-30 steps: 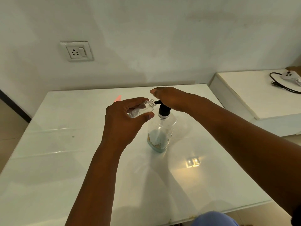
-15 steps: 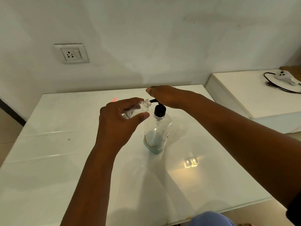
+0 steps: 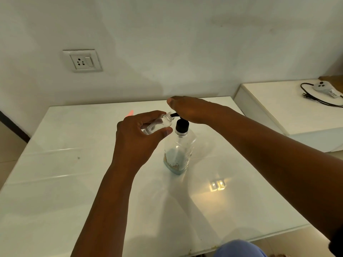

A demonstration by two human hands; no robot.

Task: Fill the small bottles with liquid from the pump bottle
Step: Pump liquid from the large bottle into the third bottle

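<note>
A clear pump bottle (image 3: 179, 151) with a black pump head stands upright near the middle of the white table (image 3: 55, 182); a little blue liquid sits at its bottom. My right hand (image 3: 187, 109) lies flat on top of the pump head, fingers straight. My left hand (image 3: 137, 138) grips a small clear bottle (image 3: 159, 125), tilted, with its open neck at the tip of the black spout. Whether liquid is flowing cannot be seen.
A wall socket (image 3: 82, 60) is on the wall behind the table. A lower white surface (image 3: 289, 108) at the right carries a white device with a black cable (image 3: 323, 87). Blue cloth (image 3: 239, 249) shows at the bottom edge.
Both hands and the bottles keep the same pose; the pump head stands slightly higher under my right hand. The view has shifted a little.
</note>
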